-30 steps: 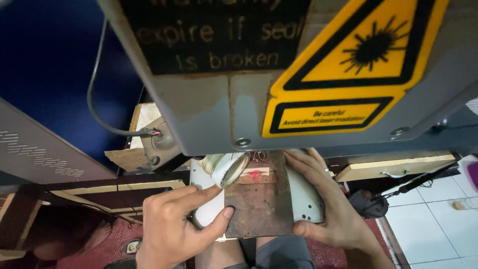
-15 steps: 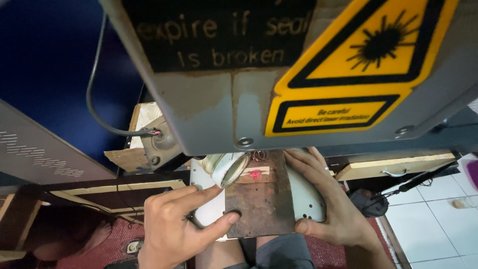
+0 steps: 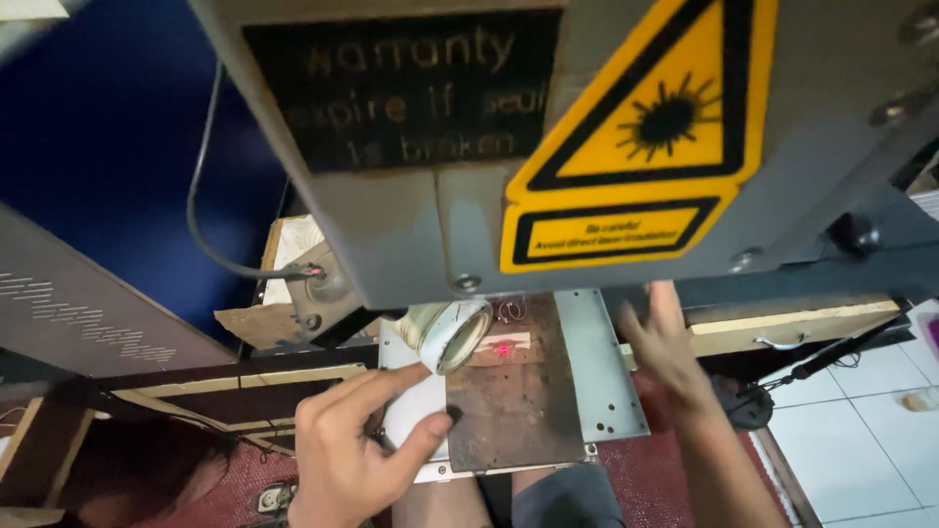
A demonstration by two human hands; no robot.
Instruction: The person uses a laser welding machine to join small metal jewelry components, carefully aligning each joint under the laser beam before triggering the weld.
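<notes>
- Grey machine housing (image 3: 411, 244): fills the upper part of the head view, close to the camera; it carries a black label and a yellow triangular warning sticker (image 3: 646, 127).
- Lens (image 3: 452, 334): a pale, round barrel that hangs from the underside of the housing, its glass face tilted toward the lower right.
- Brown plate (image 3: 514, 411): a dark, scuffed, flat sheet lying on the grey metal work plate (image 3: 599, 367), directly below and to the right of the lens. A small red light spot (image 3: 503, 349) shows on a pale strip at the plate's far edge.
- Left hand (image 3: 357, 452): at the lower left, fingers loosely curled. The forefinger stretches up toward the lens and its tip lies just beside the barrel; the thumb tip rests at the left edge of the brown plate. It grips nothing.
- Right hand (image 3: 670, 357): blurred, to the right of the work plate, fingers spread and pointing upward, empty; whether it touches the plate's edge cannot be told.
- Black cable (image 3: 201, 210): curves down the left of the housing to a round fitting.
- White tiled floor (image 3: 861, 430): visible at the lower right.
</notes>
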